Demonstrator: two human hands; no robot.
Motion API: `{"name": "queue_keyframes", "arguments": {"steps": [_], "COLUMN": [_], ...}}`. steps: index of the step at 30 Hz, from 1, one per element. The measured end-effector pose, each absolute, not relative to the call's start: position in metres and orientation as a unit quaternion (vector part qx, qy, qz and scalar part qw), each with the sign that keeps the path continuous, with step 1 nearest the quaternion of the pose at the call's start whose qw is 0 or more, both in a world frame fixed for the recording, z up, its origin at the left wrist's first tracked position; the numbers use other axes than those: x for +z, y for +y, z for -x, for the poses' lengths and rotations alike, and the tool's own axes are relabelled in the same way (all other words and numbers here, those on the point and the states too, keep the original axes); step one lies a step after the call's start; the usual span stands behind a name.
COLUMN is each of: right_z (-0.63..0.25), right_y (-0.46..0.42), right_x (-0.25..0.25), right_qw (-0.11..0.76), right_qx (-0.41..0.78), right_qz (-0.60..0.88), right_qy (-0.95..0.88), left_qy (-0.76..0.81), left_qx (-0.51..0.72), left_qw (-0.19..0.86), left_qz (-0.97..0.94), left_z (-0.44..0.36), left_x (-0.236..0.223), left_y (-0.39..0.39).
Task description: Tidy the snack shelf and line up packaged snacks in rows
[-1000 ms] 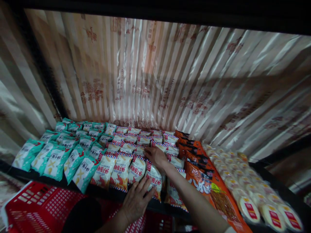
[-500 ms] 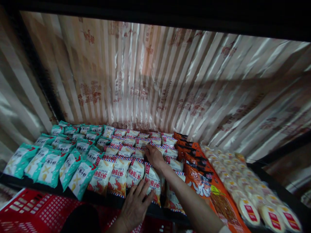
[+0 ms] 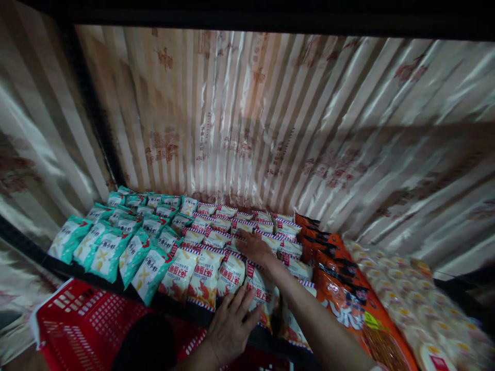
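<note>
Head view: your left hand [image 3: 232,330] spreads loosely against a front-row white bag [image 3: 261,296], lettered 爱上虾, on the shelf [image 3: 199,317]; your right hand [image 3: 255,248] reaches over rows behind, grip impossible to tell. Green bags [image 3: 108,253] read 小鱼小虾. Since half a second ago, everything has shifted rightward in view.

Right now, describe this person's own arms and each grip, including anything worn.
The left grip and right grip are ungloved hands, with no watch visible. The forearms show bare; a pale edge, likely a sleeve, borders the right arm.
</note>
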State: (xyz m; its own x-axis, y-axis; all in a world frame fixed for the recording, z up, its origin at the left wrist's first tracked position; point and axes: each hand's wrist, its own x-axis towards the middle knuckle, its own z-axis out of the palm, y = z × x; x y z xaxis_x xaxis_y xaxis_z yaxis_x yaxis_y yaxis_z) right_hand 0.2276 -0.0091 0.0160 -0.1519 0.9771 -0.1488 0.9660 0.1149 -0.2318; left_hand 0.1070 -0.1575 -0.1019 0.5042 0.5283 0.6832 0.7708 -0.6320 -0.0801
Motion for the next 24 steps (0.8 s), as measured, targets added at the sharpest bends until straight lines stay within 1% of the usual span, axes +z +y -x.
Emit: {"name": "queue_keyframes", "arguments": {"steps": [4,8,10,13,15,17,20,24], "right_z": [-0.227,-0.232,-0.235,-0.237,-0.236,-0.235,-0.233,-0.235], "right_y": [-0.008,-0.006,-0.003,0.0,0.001,0.001,0.002,0.005], "right_x": [0.012,0.005,-0.001,-0.008,-0.009,-0.007,-0.003,-0.003], "right_qw": [0.03,0.052,0.063,0.068,0.067,0.064,0.058,0.081], "right_qx": [0.138,0.139,0.14,0.133,0.128,0.128,0.135,0.131], "right_qz": [0.642,0.642,0.637,0.634,0.637,0.644,0.658,0.652], "right_qy": [-0.754,-0.753,-0.755,-0.759,-0.757,-0.752,-0.738,-0.742], "left_qy": [-0.382,-0.388,-0.439,-0.597,-0.673,-0.711,-0.718,-0.695], "left_qx": [-0.321,-0.382,-0.382,-0.372,-0.355,-0.347,-0.332,-0.329], "left_qw": [0.163,0.163,0.176,0.171,0.164,0.172,0.188,0.202], "left_qz": [0.851,0.823,0.794,0.689,0.627,0.586,0.582,0.607], "left_z": [-0.107,-0.095,-0.075,-0.026,0.013,0.048,0.083,0.096], "left_x": [-0.096,-0.067,-0.049,-0.039,-0.049,-0.067,-0.095,-0.113], "left_y": [-0.16,-0.169,-0.174,-0.177,-0.174,-0.168,-0.156,-0.141]}}
